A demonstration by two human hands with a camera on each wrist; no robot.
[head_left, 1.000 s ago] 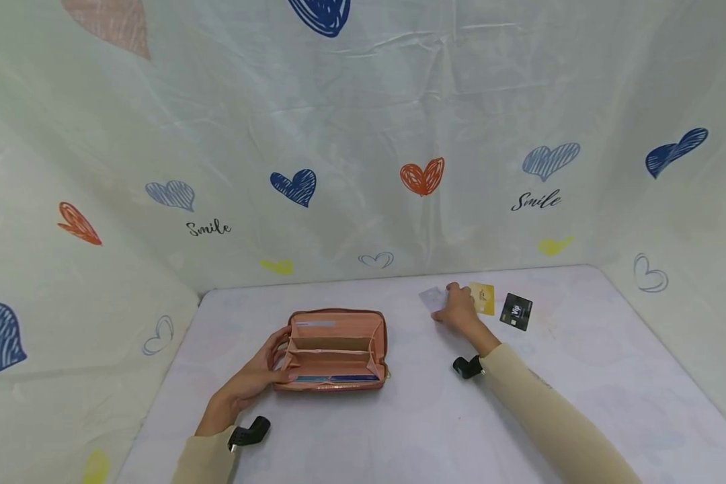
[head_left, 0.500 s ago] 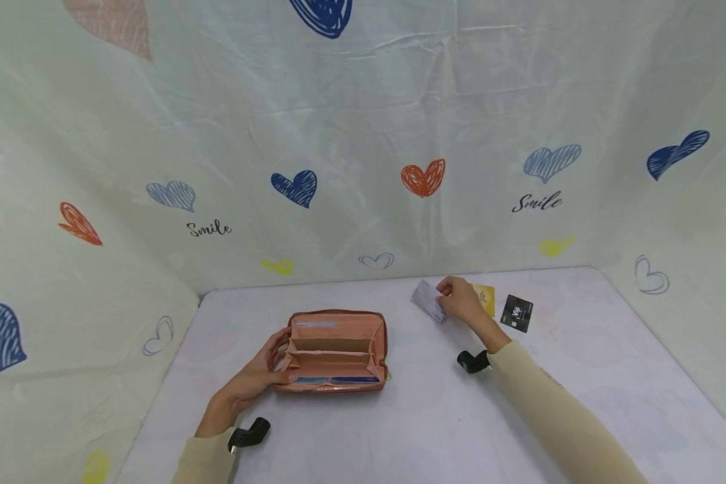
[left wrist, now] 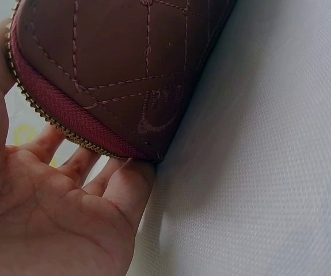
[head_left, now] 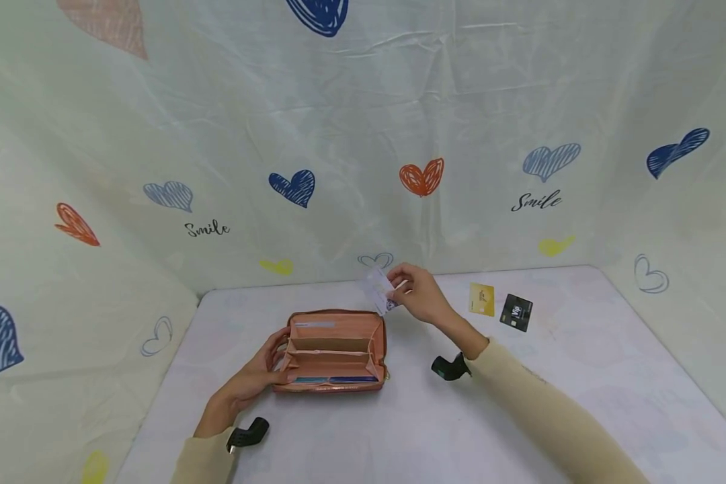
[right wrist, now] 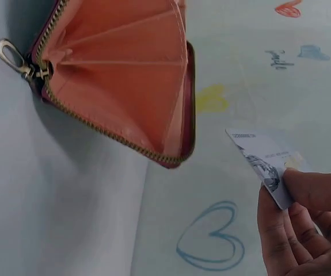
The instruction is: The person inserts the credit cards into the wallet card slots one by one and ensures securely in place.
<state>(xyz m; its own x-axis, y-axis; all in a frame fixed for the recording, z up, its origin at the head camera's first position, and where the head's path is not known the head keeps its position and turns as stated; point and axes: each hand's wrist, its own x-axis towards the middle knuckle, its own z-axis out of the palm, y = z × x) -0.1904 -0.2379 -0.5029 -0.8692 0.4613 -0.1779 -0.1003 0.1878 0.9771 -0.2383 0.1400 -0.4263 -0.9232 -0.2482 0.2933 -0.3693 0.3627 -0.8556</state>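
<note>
A pink zip wallet [head_left: 334,349] lies spread open on the table, its orange lining [right wrist: 125,80] and zip pull [right wrist: 12,57] showing in the right wrist view. My left hand [head_left: 251,380] grips its left end, fingers curled under the quilted outer side [left wrist: 130,69]. My right hand [head_left: 420,299] pinches a white card [head_left: 380,290] in the air, just above and right of the wallet's far right corner. The same card [right wrist: 263,164] shows tilted between my fingertips [right wrist: 303,190].
A gold card [head_left: 481,299] and a black card [head_left: 516,312] lie flat on the table [head_left: 399,430] to the right. Cloth printed with hearts hangs behind and on both sides, closing in the table.
My right hand picked the white card up from beside the gold card and carried it left towards the wallet. The left hand and the wallet stayed where they were.
</note>
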